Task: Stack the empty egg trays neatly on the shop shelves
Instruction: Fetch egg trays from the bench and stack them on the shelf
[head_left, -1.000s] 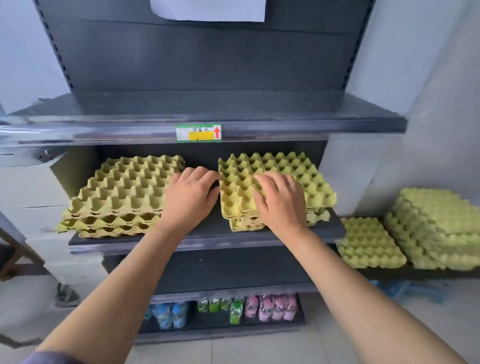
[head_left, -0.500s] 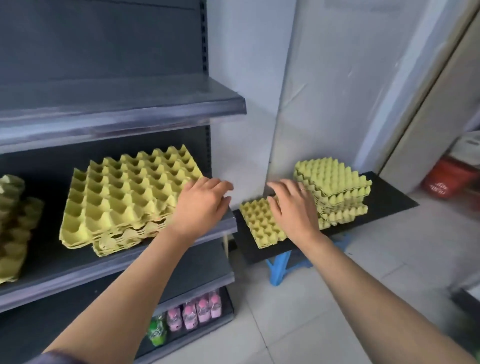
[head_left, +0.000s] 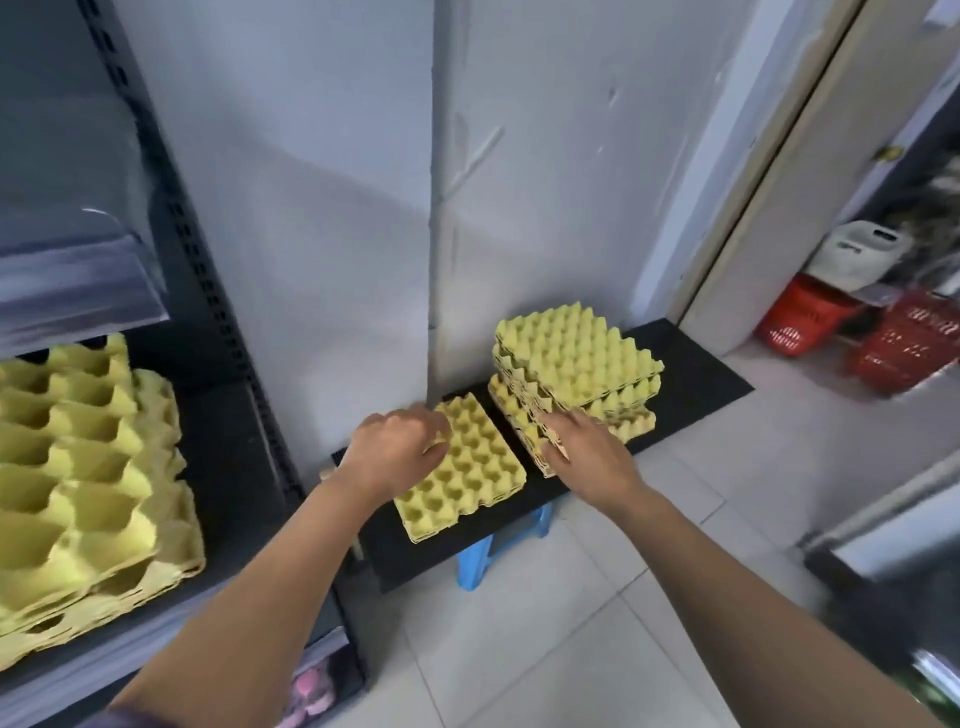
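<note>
A low stack of yellow egg trays (head_left: 470, 475), cups up, lies on a black board (head_left: 696, 376) beside the shelf unit. My left hand (head_left: 395, 452) is on its left edge with the fingers curled over the rim. To the right stands a taller, uneven stack of egg trays (head_left: 571, 358), bumps up. My right hand (head_left: 584, 449) reaches its lower trays with straight fingers touching their near edge. On the dark shelf (head_left: 234, 467) at the left lies another stack of trays (head_left: 78, 493).
The black board rests on a blue stool (head_left: 475, 561) over a tiled floor. Red baskets (head_left: 904, 348) and a white bag stand in a doorway at the right. Pink bottles (head_left: 311, 686) sit on the bottom shelf. A grey wall is behind the board.
My view has swung right from the shelf to the board. Both hands left the shelf stacks and came down onto the trays on the board.
</note>
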